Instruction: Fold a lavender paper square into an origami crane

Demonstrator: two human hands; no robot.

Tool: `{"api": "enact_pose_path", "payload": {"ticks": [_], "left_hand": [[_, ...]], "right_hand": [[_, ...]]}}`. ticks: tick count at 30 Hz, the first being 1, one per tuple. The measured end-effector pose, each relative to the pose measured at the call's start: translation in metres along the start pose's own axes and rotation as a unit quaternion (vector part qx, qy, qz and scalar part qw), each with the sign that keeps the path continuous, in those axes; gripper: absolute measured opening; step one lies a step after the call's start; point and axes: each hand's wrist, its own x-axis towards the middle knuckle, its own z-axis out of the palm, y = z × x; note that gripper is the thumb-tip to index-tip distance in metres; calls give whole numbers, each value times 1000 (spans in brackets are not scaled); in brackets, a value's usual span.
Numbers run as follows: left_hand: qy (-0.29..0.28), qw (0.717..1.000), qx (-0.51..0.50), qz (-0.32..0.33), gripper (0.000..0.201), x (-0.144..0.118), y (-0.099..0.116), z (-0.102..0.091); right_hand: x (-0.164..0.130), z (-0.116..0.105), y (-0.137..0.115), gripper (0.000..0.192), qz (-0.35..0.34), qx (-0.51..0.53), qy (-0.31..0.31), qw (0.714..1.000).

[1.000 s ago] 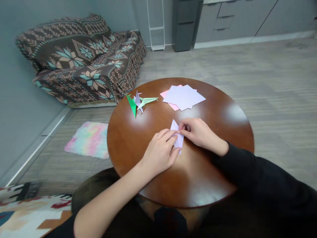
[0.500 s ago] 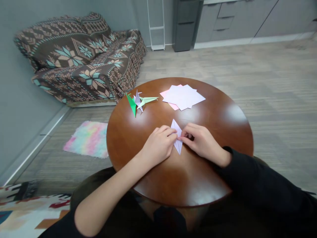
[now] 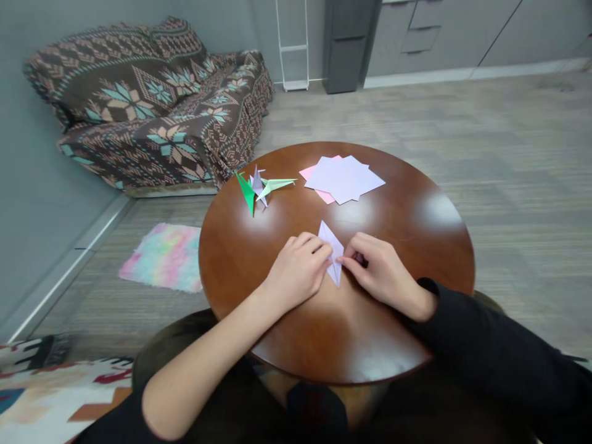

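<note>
Both hands pinch a folded lilac paper mid-table.
Left hand [image 3: 298, 271] and right hand [image 3: 382, 271] have fingertips closed on the paper [image 3: 331, 250], which lies flat on the table [image 3: 416, 246].

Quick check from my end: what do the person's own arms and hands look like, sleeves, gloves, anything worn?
Both hands are bare: no gloves, and no rings or watch that I can make out. The left hand leads to a forearm uncovered up to a black sleeve pushed back near the elbow. The right hand comes out of a long black sleeve that reaches the wrist. The fabric looks plain, with no markings visible.
</note>
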Motion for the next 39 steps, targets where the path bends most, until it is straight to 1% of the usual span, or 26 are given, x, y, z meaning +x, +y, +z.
{"api": "enact_pose_path", "payload": {"ticks": [2, 5, 8, 11, 14, 16, 18, 20, 22, 23, 26, 28, 32, 36, 39], "left_hand": [[16, 1000, 14, -7, 21, -3, 2, -1], [40, 998, 24, -34, 24, -9, 5, -2], [47, 996, 24, -67, 23, -14, 9, -1], [46, 995, 25, -81, 20, -15, 10, 0], [39, 996, 25, -76, 20, -14, 7, 1], [42, 997, 22, -67, 19, -13, 4, 0], [61, 997, 25, -37, 18, -12, 2, 0], [74, 997, 19, 12, 23, -11, -1, 0], [67, 996, -12, 50, 30, -11, -3, 2], [61, 996, -32, 57, 32, -12, -4, 3], [61, 994, -71, 49, 32, -14, -6, 5], [66, 994, -76, 42, 29, -15, -7, 5], [66, 995, -63, 32, 26, -16, -8, 2], [73, 995, -74, 7, 23, -14, -8, -1], [60, 994, -83, -22, 17, -14, -5, -2]], "right_hand": [[1, -2, 0, 19, 16, 18, 17, 1000], [4, -6, 1, 13, 44, 42, 14, 998], [10, -10, 2, 11, 68, 68, -18, 995], [18, -13, 2, 10, 91, 78, -69, 990], [23, -14, 0, 13, 109, 62, -112, 986], [26, -14, -1, 14, 122, 56, -129, 982], [30, -14, -1, 15, 135, 57, -144, 979], [34, -15, 0, 15, 150, 63, -157, 974], [39, -16, 3, 14, 164, 75, -170, 969], [40, -17, 4, 14, 169, 83, -177, 966], [44, -18, 5, 13, 189, 120, -201, 954], [44, -16, 6, 13, 213, 149, -212, 942], [44, -9, 6, 19, 259, 177, -206, 927], [45, -7, 4, 20, 270, 192, -216, 918], [47, -11, 1, 19, 265, 192, -225, 918]]}}
